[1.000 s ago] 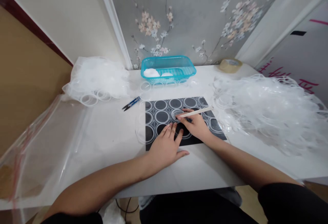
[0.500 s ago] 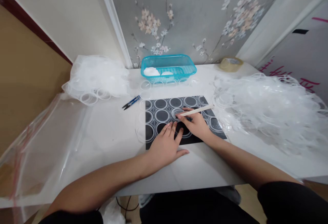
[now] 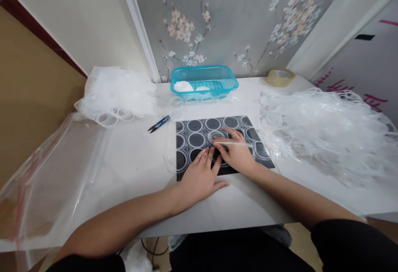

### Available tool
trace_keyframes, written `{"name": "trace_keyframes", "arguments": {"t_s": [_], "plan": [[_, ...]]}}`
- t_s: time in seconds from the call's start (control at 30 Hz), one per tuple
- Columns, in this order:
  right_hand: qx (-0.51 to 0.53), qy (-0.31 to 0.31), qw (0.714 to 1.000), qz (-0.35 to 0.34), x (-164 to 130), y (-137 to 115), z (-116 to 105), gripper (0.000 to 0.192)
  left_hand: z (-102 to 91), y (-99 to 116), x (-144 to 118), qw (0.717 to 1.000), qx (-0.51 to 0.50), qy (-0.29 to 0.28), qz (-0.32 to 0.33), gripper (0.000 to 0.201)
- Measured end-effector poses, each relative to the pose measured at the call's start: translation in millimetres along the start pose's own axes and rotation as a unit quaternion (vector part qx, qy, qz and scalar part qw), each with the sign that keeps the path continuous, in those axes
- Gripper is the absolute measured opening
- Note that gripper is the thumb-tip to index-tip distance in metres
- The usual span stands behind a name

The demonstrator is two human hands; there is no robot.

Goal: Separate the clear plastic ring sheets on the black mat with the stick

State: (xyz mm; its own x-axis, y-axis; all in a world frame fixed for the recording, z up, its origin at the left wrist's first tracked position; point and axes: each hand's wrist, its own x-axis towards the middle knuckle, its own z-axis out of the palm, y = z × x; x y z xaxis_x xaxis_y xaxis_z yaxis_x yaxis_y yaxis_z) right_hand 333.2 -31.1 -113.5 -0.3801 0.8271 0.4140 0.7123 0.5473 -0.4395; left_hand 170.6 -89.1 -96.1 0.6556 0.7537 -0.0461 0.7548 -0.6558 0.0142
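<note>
A black sheet (image 3: 194, 127) printed or covered with rows of pale rings lies on the white table. My left hand (image 3: 200, 174) rests flat on its near edge, fingers stretched out and thumb apart. Over the sheet's middle, my right hand (image 3: 238, 151) pinches a thin whitish stick (image 3: 234, 143) near its left end, between thumb and finger. The stick lies nearly level across the hand. Beside those fingertips is a clear ring (image 3: 214, 135) on the sheet, partly covered by the hand. Rings under both hands are hidden.
A teal plastic basket (image 3: 205, 72) with white pieces stands at the back. Blue-handled snips (image 3: 160, 123) lie left of the sheet. Piles of translucent rings sit at left (image 3: 120, 91) and right (image 3: 329, 131). A tape roll (image 3: 280, 77) is back right; a clear plastic bag (image 3: 62, 168) lies left.
The stick in my right hand has swung from slanting up to the right to nearly level. My right hand has turned slightly with its fingers spread more; the left stays put.
</note>
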Motion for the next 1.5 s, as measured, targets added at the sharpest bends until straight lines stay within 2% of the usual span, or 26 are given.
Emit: {"name": "trace_keyframes", "arguments": {"t_s": [0.07, 0.13, 0.2, 0.27, 0.33, 0.4, 0.5, 0.6, 0.67, 0.77, 0.87, 1.13, 1.3, 1.5], "plan": [[-0.064, -0.004, 0.996, -0.060, 2.7, 1.4, -1.6, 0.025, -0.3, 0.6, 0.2, 1.000, -0.006, 0.000, -0.003, 0.085], [-0.096, 0.024, 0.993, -0.062, 13.6, 13.1, -11.4, 0.026, -0.4, 1.4, 0.2, 1.000, -0.012, -0.002, -0.008, 0.082], [-0.106, 0.114, 0.988, 0.015, 30.0, 31.9, -30.0, 0.024, -0.1, 1.7, -0.1, 1.000, -0.016, -0.007, -0.010, 0.078], [-0.097, 0.220, 0.965, 0.104, 45.7, 48.1, -50.9, 0.026, 0.3, 0.8, -0.5, 1.000, -0.019, -0.014, -0.008, 0.077], [-0.074, 0.257, 0.956, 0.117, 55.0, 51.5, -62.7, 0.028, -0.1, -1.7, -1.0, 1.000, -0.020, -0.017, 0.002, 0.078], [-0.038, 0.219, 0.972, 0.081, 55.8, 38.9, -57.2, 0.027, -2.2, -5.6, -2.2, 1.000, -0.018, -0.017, 0.017, 0.077], [0.044, 0.099, 0.993, 0.037, 47.2, 3.2, -22.1, 0.025, -8.0, -13.6, -7.9, 1.000, -0.008, -0.016, 0.012, 0.078], [0.165, 0.005, 0.986, 0.036, 38.6, -25.8, 14.1, 0.023, -11.1, -23.9, -19.2, 1.000, 0.001, 0.000, -0.003, 0.078], [0.225, -0.027, 0.972, 0.055, 35.6, -34.4, 26.4, 0.022, -8.9, -31.2, -28.2, 1.000, 0.002, 0.023, 0.017, 0.074], [0.262, -0.048, 0.961, 0.071, 33.8, -35.6, 30.1, 0.021, -1.9, -39.5, -39.6, 0.997, 0.006, 0.063, 0.041, 0.067], [0.266, -0.048, 0.960, 0.072, 33.0, -33.0, 30.2, 0.021, 3.1, -42.8, -46.1, 0.996, 0.007, 0.081, 0.036, 0.063], [0.282, -0.003, 0.952, 0.123, 27.0, -28.2, 36.2, 0.025, 4.0, -51.1, -44.9, 0.994, -0.058, 0.094, -0.007, 0.074], [0.342, -0.032, 0.934, 0.096, 27.9, -28.5, 28.8, 0.023, 2.3, -69.5, -36.6, 0.987, -0.118, 0.096, -0.057, 0.068], [0.274, -0.061, 0.956, 0.081, 27.6, -28.2, 30.3, 0.022, 1.4, -82.3, -33.4, 0.980, -0.160, 0.087, -0.077, 0.062]]}}
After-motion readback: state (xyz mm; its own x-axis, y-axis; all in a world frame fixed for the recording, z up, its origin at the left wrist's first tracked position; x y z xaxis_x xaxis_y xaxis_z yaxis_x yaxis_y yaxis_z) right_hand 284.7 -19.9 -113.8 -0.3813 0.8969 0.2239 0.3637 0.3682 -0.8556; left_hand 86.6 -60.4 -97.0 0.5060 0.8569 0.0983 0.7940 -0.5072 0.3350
